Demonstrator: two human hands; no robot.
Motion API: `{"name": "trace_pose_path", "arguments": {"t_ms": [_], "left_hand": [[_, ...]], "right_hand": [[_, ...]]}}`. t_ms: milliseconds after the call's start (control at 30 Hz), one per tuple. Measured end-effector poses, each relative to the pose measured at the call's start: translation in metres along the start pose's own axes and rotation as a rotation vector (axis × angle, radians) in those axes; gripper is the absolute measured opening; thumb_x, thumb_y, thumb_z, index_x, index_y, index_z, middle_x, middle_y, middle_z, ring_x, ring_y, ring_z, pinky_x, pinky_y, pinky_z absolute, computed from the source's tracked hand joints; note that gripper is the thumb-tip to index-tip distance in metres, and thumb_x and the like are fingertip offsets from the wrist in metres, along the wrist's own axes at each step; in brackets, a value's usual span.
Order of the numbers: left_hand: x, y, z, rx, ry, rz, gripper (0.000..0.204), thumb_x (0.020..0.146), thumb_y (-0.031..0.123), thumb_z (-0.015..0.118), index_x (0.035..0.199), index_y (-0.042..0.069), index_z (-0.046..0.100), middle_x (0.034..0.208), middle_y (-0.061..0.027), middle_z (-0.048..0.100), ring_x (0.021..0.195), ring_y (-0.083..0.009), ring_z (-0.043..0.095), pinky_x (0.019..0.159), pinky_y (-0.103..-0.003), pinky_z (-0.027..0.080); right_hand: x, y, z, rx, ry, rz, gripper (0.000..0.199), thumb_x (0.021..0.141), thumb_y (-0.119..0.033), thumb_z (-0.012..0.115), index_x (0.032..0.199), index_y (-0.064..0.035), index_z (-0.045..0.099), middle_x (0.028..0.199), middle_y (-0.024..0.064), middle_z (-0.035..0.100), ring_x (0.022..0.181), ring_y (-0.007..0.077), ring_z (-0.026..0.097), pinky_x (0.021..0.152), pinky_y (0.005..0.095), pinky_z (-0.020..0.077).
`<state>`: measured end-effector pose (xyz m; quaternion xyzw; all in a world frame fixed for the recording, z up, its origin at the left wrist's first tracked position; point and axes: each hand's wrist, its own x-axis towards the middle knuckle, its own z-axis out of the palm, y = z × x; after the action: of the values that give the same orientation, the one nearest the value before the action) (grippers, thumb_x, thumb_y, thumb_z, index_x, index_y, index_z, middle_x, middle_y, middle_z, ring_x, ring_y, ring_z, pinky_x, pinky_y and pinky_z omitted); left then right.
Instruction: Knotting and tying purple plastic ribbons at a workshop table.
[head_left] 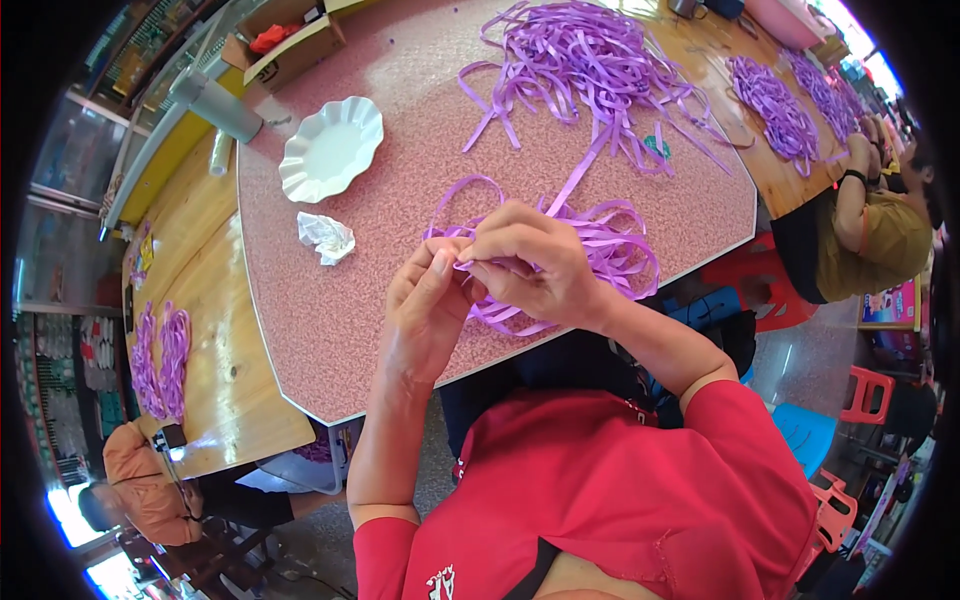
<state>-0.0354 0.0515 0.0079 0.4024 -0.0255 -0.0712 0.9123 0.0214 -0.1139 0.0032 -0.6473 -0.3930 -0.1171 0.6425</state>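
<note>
My left hand (425, 310) and my right hand (530, 265) meet over the near edge of a pink speckled table (400, 180). Both pinch the same strand of purple ribbon (610, 240), whose loops lie bunched on the table just behind and under my fingers. One strand runs from these loops back to a big heap of purple ribbon strips (580, 60) at the far side. My fingers cover the spot where the ribbon is gripped.
A white scalloped plate (330, 148) and a crumpled white tissue (326, 237) lie to the left. Wooden tables flank the pink one, with more purple ribbon piles (160, 360) (775, 105). A person in a yellow shirt (880, 240) sits right; another in orange (140, 480) lower left.
</note>
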Motion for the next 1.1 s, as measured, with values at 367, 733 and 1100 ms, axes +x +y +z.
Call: {"name": "trace_pose_path", "arguments": {"t_ms": [367, 733, 1100], "left_hand": [[-0.005, 0.001, 0.006, 0.158, 0.143, 0.081, 0.012, 0.099, 0.008, 0.064, 0.109, 0.002, 0.064, 0.108, -0.0058, 0.067, 0.096, -0.0119, 0.063, 0.087, -0.029, 0.051], [0.000, -0.023, -0.002, 0.423, 0.156, 0.255, 0.011, 0.101, 0.010, 0.062, 0.109, 0.004, 0.059, 0.105, -0.0005, 0.060, 0.097, -0.0075, 0.056, 0.089, -0.023, 0.045], [0.013, -0.027, -0.001, 0.656, 0.204, 0.577, 0.017, 0.097, 0.008, 0.067, 0.111, 0.005, 0.059, 0.108, -0.0068, 0.057, 0.101, -0.0160, 0.055, 0.089, -0.028, 0.045]], "right_hand": [[0.004, 0.006, -0.005, -0.375, -0.015, -0.303, 0.029, 0.075, 0.008, 0.076, 0.101, -0.0038, 0.070, 0.089, 0.0064, 0.062, 0.072, 0.0197, 0.063, 0.056, 0.0310, 0.0508], [0.005, -0.012, -0.009, -0.091, 0.010, 0.277, 0.009, 0.084, 0.000, 0.072, 0.092, 0.0002, 0.068, 0.084, 0.0056, 0.062, 0.069, 0.0103, 0.059, 0.058, 0.0267, 0.0466], [0.005, -0.017, -0.011, 0.550, 0.041, 0.843, 0.017, 0.096, -0.018, 0.068, 0.095, -0.0010, 0.071, 0.080, -0.0014, 0.063, 0.062, 0.0007, 0.049, 0.052, 0.0195, 0.0359]]}}
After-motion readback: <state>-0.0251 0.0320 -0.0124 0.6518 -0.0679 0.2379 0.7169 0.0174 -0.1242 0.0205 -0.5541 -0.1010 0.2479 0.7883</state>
